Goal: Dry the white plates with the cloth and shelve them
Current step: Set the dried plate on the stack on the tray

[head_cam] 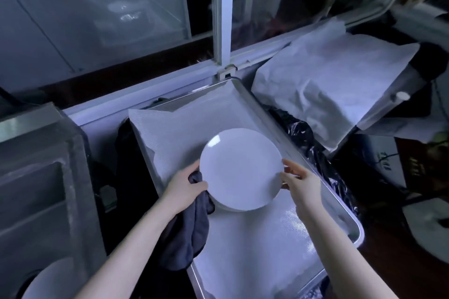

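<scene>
At frame centre, my left hand [184,188] curls its fingers round the dark cloth [188,230] at the white plate [240,170]'s left rim. My right hand [302,178] pinches the right rim over the lined tray [267,250].

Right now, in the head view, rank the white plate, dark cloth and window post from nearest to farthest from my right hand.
1. white plate: the right hand grips its rim.
2. dark cloth: across the plate, in the left hand.
3. window post: far back, centre.
</scene>
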The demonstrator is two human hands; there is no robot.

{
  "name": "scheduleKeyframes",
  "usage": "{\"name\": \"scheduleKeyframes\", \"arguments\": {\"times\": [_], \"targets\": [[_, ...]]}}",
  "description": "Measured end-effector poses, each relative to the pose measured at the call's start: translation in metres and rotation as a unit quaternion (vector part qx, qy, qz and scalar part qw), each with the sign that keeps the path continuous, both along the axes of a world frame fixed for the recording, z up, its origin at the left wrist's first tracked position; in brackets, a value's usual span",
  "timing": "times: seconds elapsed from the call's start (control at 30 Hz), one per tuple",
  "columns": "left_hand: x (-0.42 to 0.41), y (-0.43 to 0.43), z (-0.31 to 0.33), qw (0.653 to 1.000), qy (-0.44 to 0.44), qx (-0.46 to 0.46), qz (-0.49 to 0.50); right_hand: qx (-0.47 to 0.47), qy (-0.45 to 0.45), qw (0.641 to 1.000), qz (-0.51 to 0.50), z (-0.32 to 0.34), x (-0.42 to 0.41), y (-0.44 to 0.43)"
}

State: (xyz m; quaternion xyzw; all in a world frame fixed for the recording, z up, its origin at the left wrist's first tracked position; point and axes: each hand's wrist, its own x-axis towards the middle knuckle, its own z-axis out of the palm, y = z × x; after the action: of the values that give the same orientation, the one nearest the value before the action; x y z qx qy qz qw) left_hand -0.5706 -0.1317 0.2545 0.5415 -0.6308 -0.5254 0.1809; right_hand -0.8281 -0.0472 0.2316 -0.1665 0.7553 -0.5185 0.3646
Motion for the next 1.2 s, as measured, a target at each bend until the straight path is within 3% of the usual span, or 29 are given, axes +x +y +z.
{"name": "scheduleKeyframes", "arguments": {"times": [0.7,0.93,1.2], "targets": [[-0.012,-0.01,-0.03,0.996,-0.072,0.046,0.015,0.036,0.047,0.998,0.02,-0.034,-0.005,-0.009],[0.021,-0.003,-0.018,0.994,-0.035,0.072,0.073,0.029,0.183,0.983,0.013,-0.016,0.015,-0.006],[0.102,0.02,0.007,0.978,0.05,0.082,0.185,-0.066,0.197,0.951,0.227,0.025,0.12,-0.029]]}}
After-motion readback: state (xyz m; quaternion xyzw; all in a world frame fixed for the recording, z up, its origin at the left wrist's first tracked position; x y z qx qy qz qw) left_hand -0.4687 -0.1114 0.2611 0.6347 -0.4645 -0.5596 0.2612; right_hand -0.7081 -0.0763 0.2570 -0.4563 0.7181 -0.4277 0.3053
